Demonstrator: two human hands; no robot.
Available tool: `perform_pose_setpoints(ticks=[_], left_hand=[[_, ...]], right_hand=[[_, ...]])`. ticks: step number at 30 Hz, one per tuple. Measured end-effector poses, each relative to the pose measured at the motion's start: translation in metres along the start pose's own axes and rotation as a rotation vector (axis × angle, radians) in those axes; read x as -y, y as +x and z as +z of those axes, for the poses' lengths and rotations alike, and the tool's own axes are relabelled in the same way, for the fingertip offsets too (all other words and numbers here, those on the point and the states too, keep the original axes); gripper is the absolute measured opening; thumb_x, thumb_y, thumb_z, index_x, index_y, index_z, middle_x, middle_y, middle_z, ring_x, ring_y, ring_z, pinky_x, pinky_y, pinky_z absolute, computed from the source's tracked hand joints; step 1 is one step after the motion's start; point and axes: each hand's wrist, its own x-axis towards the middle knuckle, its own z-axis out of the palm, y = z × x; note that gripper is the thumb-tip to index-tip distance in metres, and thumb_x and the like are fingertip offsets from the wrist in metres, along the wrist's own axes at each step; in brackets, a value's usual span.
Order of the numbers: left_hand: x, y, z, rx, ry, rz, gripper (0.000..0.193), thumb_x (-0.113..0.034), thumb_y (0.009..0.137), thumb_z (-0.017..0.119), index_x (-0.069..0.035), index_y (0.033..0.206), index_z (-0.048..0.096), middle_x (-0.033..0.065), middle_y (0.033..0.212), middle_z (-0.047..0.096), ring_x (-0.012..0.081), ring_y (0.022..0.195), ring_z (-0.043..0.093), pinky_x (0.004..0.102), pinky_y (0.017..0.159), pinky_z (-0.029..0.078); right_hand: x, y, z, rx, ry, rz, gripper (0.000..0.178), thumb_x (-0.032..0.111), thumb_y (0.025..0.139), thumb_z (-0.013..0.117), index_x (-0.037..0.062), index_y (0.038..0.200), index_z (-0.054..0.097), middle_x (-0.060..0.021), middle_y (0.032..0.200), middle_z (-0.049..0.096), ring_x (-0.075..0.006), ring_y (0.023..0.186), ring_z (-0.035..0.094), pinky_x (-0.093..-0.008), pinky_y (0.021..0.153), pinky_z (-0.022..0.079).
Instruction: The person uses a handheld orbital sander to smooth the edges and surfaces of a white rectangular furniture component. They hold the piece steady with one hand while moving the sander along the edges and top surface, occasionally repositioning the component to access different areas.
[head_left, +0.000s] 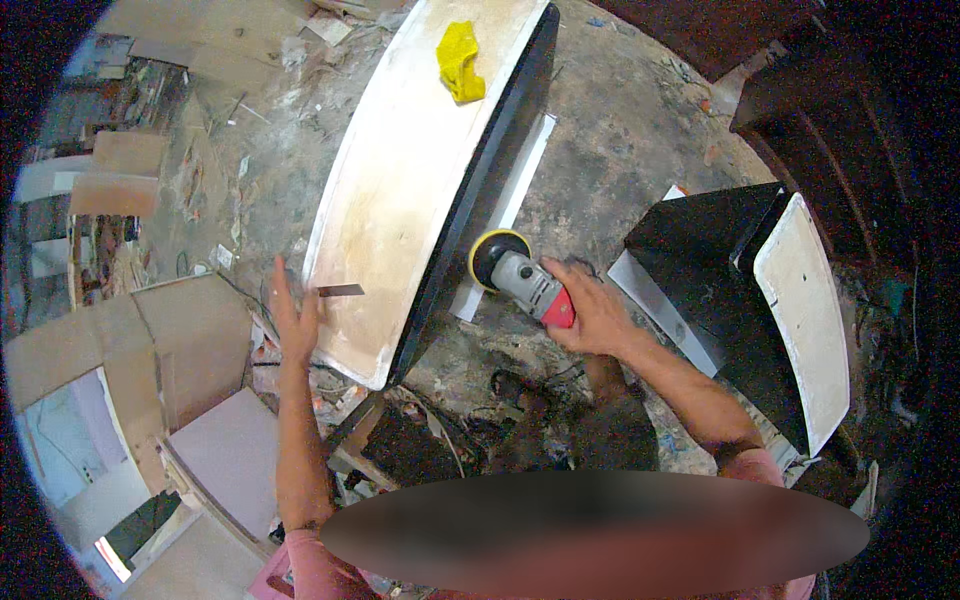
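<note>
My right hand point(597, 308) is wrapped round the body of an angle grinder point(527, 279), grey with a red end. Its round black pad with a yellow rim point(499, 258) is held in the air, beside the dark side of a long pale panel point(385, 210). My left hand point(294, 318) is at the panel's left edge, fingers stretched up and apart. A thin dark flat strip point(342, 291) lies over the panel with one end at my left thumb; whether the thumb touches it I cannot tell. A yellow cloth point(460, 65) rests crumpled near the panel's far end.
To the right stands another black piece with a pale curved top point(800, 310). Brown boards point(180, 330) are at the left, and dark wooden furniture point(830, 150) at the far right. Scraps litter the stained floor point(620, 130). A blurred oval covers the lower middle.
</note>
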Motion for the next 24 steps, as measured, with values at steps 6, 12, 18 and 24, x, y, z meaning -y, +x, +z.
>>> perform_pose_setpoints(ticks=[6,12,18,24], left_hand=[[-0.068,0.127,0.067,-0.052,0.062,0.058,0.064,-0.026,0.101,0.057,0.003,0.155,0.039,0.0297,0.151,0.048,0.0453,0.139,0.047,0.0494,0.118,0.034],[-0.096,0.174,0.116,-0.127,0.207,-0.061,0.057,-0.029,0.101,0.053,-0.002,0.151,0.047,0.0314,0.141,0.056,0.0485,0.123,0.058,0.0531,0.106,0.044],[-0.101,0.173,0.112,-0.106,0.179,-0.030,0.058,-0.026,0.100,0.054,0.004,0.149,0.047,0.0336,0.137,0.058,0.0487,0.122,0.058,0.0546,0.105,0.043],[-0.101,0.174,0.114,-0.183,0.241,0.093,0.057,-0.023,0.099,0.053,0.006,0.149,0.047,0.0349,0.131,0.061,0.0502,0.116,0.060,0.0545,0.101,0.046]], right_hand=[[-0.041,0.051,-0.003,0.082,-0.068,-0.111,0.097,0.034,0.069,0.085,0.0183,0.155,0.042,-0.0153,0.121,0.060,-0.0379,0.111,0.065,-0.0497,0.081,0.057],[-0.061,0.067,-0.015,0.094,-0.091,-0.126,0.101,0.047,0.071,0.085,0.0272,0.159,0.039,-0.0155,0.130,0.058,-0.0380,0.116,0.064,-0.0500,0.090,0.056],[-0.063,0.077,-0.020,0.236,-0.051,-0.081,0.099,0.053,0.073,0.085,0.0294,0.158,0.041,-0.0156,0.129,0.060,-0.0380,0.112,0.065,-0.0511,0.090,0.055],[-0.061,0.075,-0.010,0.187,-0.044,-0.076,0.101,0.053,0.071,0.085,0.0332,0.159,0.038,-0.0158,0.132,0.059,-0.0383,0.112,0.065,-0.0516,0.088,0.057]])
